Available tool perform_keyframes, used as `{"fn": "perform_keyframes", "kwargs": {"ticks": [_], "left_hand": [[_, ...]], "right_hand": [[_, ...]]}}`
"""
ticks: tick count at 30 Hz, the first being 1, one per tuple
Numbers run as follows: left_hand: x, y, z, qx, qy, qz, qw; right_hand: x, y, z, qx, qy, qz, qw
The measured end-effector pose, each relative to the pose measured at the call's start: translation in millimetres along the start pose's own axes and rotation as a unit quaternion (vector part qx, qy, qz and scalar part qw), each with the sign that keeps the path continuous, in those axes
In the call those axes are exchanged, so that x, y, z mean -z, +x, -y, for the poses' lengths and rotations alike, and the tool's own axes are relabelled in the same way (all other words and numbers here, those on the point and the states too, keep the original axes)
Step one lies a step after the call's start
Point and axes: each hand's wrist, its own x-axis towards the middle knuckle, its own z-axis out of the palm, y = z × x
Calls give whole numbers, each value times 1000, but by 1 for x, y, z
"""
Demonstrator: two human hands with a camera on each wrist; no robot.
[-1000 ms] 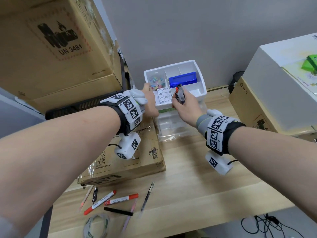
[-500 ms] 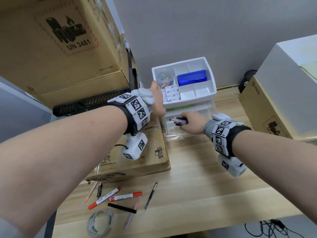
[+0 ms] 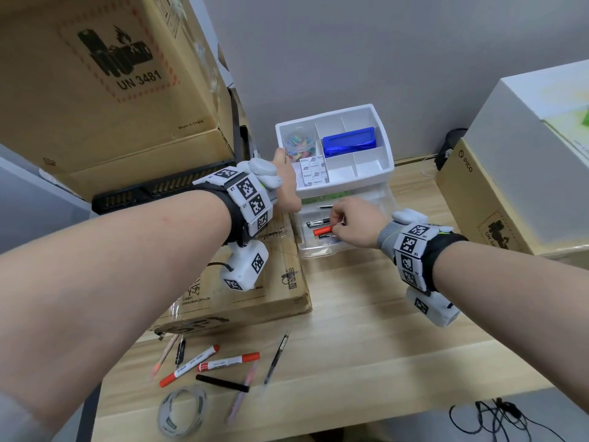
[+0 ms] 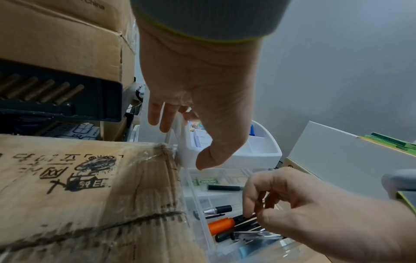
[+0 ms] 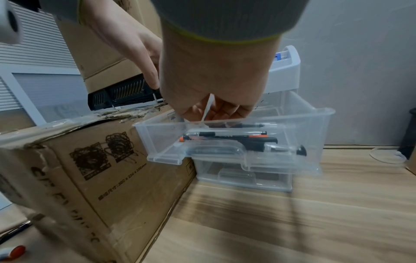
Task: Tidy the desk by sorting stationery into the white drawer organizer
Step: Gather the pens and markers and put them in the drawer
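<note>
The white drawer organizer's top tray [image 3: 387, 167] holds coloured clips [image 3: 299, 145], note pads [image 3: 312, 173] and a blue case [image 3: 349, 145]. My left hand [image 3: 285, 180] grips the tray's left front corner, thumb on the front wall [image 4: 202, 106]. Below the tray, the upper clear drawer [image 3: 318, 252] is pulled out with several pens in it. My right hand [image 3: 350, 224] reaches into it, and its curled fingers [image 4: 249, 204] pinch an orange-capped marker [image 3: 322, 231] low among the pens [image 4: 221, 225]. In the right wrist view the pens [image 5: 236, 137] show through the drawer wall [image 5: 270, 160].
A flat cardboard box [image 3: 248, 291] lies directly left of the organizer, under a big stacked box [image 3: 95, 74]. White and brown boxes [image 3: 526, 138] stand at right. Loose markers and pens [image 3: 207, 362] and a tape roll [image 3: 183, 411] lie near the desk's front edge. Cables [image 3: 494, 419] hang below.
My right hand came down from above the white tray, carrying the marker and pens into the open clear drawer. My left hand stayed on the tray's corner.
</note>
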Motion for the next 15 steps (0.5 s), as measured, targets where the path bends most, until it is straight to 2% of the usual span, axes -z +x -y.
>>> {"fn": "perform_keyframes", "kwargs": {"ticks": [2,7,12,15], "left_hand": [[-1,-1,0,2,-8,-16,1000],[-8,3,2,20,-51,-18,998],[-10,-10,3,35,-125,-71,989],[-19,-23,7,20,-146,-88,985]], "right_hand": [[-1,-3,-2,-3,-5,4,1000],[-4,-17,-4,20,19,-50,998],[-1,-24,3,21,54,-70,996],[2,-26,19,17,74,-74,994]]}}
